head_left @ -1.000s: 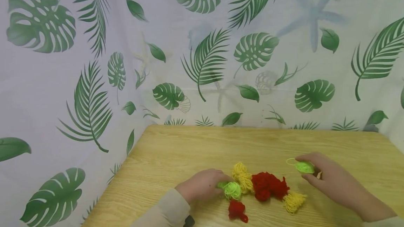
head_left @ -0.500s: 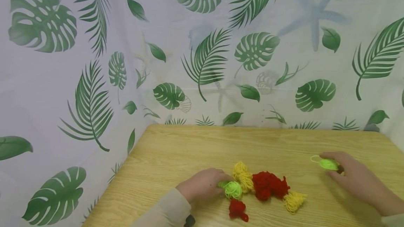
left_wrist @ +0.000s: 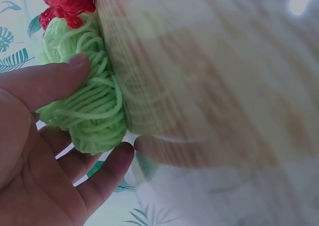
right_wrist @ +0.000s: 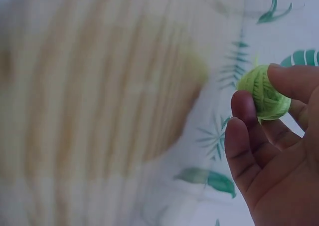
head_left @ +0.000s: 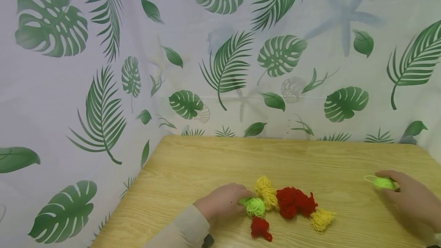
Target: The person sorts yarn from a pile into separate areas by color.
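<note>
My left hand [head_left: 224, 202] rests at the left end of a cluster of small yarn balls. It holds a light green yarn ball [head_left: 255, 207]; in the left wrist view the thumb lies across this green yarn [left_wrist: 97, 111], with fingers behind and below it. Off to the right, my right hand [head_left: 413, 198] pinches another light green yarn ball [head_left: 384, 183], a loose loop of strand sticking out to its left. Thumb and fingertips close around that green ball [right_wrist: 266, 99] in the right wrist view, low over the table.
Beside the left hand's ball lie a yellow yarn bundle [head_left: 266, 193], bunched red yarn [head_left: 293, 202] and a small red ball [head_left: 260, 228]. A second yellow bundle [head_left: 322, 219] ends the row. The wooden table [head_left: 206, 156] meets a leaf-print cloth [head_left: 234, 118] behind and at left.
My right hand has carried its green yarn ball rightward across the table, away from the cluster. The left hand and the other yarn have stayed in place.
</note>
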`<state>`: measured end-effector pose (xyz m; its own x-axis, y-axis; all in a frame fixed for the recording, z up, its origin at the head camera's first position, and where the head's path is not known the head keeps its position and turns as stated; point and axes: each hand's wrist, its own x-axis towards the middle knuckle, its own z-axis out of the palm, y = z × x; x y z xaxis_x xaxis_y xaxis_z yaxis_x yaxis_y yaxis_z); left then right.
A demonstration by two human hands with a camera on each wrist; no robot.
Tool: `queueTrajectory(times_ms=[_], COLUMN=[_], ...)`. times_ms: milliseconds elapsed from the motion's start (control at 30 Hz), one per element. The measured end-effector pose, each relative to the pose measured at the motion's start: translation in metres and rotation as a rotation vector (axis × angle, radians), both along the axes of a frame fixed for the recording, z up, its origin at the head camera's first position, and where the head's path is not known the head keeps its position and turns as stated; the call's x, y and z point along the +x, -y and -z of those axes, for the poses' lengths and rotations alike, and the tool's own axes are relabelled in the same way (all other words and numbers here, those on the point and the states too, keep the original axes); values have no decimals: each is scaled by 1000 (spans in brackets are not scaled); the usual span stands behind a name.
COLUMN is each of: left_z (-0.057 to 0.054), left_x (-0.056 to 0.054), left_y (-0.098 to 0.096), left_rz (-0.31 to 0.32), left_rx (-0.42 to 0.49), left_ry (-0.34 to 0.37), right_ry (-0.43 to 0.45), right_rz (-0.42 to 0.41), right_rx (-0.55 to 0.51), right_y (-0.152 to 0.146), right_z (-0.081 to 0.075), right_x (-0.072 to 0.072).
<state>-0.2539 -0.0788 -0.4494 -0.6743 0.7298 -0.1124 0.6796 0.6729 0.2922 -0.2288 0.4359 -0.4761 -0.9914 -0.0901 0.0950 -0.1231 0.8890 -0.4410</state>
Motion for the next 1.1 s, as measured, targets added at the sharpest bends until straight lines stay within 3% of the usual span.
queueTrajectory(times_ms=[200,467,733,900,1100], left_z=[0,-1,-2,-11,-28], left_x=[1,2,2,1,1], left_y=[-3,-8,-7,-5,-11], left_rz=[-3,-9,-87,-88,-63], left_rx=[-14,-22,20,56,188], left_ry=[-10,-31,8,-14,-59], right_ry=[88,69,94,140,144], right_rz=[50,55,8,-10,-29], right_rx=[-38,-6,-21,-28,-67], right_y=[-10,-13,-14,-15,-15], right_z=[4,-2,2,5,4], right_x=[5,9,5,4,5])
